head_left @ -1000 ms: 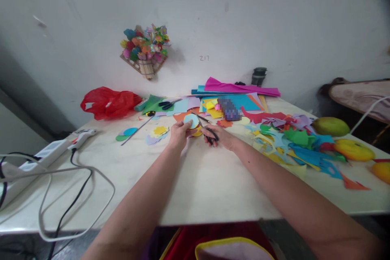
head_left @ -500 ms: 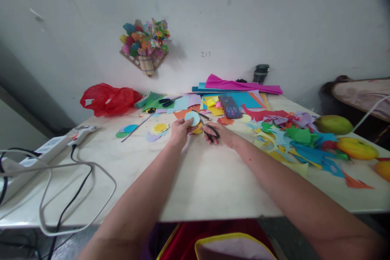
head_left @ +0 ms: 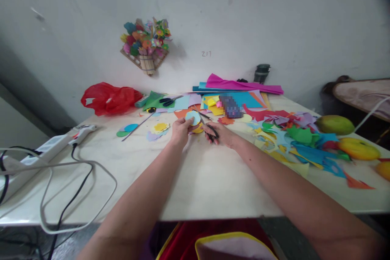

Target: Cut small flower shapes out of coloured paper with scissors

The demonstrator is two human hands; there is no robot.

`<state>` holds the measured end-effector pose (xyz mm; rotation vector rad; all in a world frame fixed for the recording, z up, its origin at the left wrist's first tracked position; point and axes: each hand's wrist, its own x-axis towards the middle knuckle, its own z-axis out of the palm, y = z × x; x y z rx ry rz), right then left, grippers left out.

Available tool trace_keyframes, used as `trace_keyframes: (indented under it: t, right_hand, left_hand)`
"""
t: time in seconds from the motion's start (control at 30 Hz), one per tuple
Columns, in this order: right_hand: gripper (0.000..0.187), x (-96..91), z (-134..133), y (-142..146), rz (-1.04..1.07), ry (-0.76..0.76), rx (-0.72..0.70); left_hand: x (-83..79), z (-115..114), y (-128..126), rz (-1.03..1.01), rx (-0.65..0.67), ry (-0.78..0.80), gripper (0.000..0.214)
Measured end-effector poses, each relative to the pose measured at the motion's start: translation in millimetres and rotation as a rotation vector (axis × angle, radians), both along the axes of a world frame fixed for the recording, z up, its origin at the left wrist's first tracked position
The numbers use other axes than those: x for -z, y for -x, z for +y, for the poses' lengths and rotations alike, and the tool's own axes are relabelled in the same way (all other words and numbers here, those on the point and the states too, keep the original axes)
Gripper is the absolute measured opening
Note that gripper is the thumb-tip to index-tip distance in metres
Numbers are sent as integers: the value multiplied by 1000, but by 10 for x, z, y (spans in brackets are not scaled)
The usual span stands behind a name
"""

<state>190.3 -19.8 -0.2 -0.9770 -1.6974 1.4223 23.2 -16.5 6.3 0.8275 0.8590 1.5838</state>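
Observation:
My left hand (head_left: 182,129) pinches a light blue paper circle (head_left: 193,118) between thumb and fingers above the table. In my right hand (head_left: 222,135) is a pair of black-handled scissors (head_left: 211,131), its blades pointing up and left beside the circle's right edge. Whether the blades touch the paper is hard to tell. Below the circle, a yellow paper piece (head_left: 198,129) shows partly behind my fingers. To the left lie a yellow scalloped paper flower (head_left: 161,127) on lilac and blue pieces, and a blue paper circle (head_left: 131,127) overlapping a green one.
Colourful paper scraps (head_left: 300,142) spread over the right side, with mangoes (head_left: 358,148) beyond them. Paper sheets (head_left: 240,99) and a second pair of scissors (head_left: 167,101) lie at the back. A red plastic bag (head_left: 109,98) and power strip (head_left: 48,148) with cables occupy the left.
The scissor blades have shifted slightly against the edge of the light blue circle, and the handles look closer together. Both hands stay in nearly the same place.

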Motion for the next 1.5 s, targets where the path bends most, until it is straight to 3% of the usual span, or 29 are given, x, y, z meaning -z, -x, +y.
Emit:
trace_keyframes:
  t: [1.5]
  right_hand:
    - [40,24,19,8,-8,-19,4]
  left_hand:
    - [12,22,8,-24,8,-17,26]
